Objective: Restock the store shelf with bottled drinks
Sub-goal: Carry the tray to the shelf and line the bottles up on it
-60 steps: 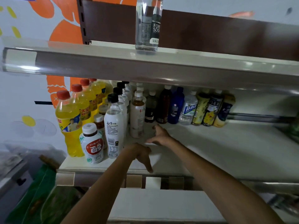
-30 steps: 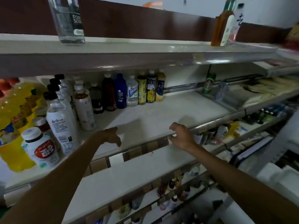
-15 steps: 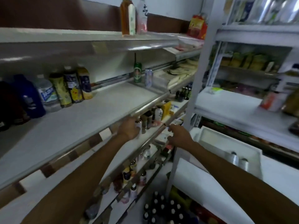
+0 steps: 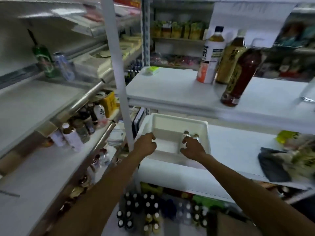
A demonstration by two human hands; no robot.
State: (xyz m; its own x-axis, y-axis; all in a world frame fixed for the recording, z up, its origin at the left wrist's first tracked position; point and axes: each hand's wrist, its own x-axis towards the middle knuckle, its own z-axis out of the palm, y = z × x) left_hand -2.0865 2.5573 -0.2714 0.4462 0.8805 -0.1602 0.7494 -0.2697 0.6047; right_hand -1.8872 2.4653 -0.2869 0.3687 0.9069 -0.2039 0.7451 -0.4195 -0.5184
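Fingers (image 4: 185, 141) of the right hand (image 4: 193, 148) are bent toward the nearer bottle (image 4: 186, 134), their tips at or touching its shoulder. Motion blur stops me telling whether they have closed round it. That bottle stands at the right end of a white bin (image 4: 172, 120), cap up and upright as far as I can judge, at 12 o'clock from the right knuckles. A second bottle (image 4: 196, 136) stands just beside it at 3 o'clock.

At 9 o'clock of the pair, across the bin's bare floor, is the left hand (image 4: 144, 144). Its fingers (image 4: 153, 139) are curled at the bin's left rim; I cannot tell whether they grip the rim or only hang over it. The right hand is the nearer one, so I judge the pick to be its job: a short reach forward, then a lift straight up along the bottle's axis, clear of the bin's wall.

Both bottles' bodies are hidden behind the right hand, so only caps and necks show and no label can be read. The bin rests on a lower shelf (image 4: 238, 147), with a dark cloth (image 4: 272, 165) at 3 o'clock. On the shelf above, at 1 o'clock, stand three tall drink bottles (image 4: 211, 55). Capped bottles (image 4: 139, 210) on the floor at 6 o'clock are blurred.
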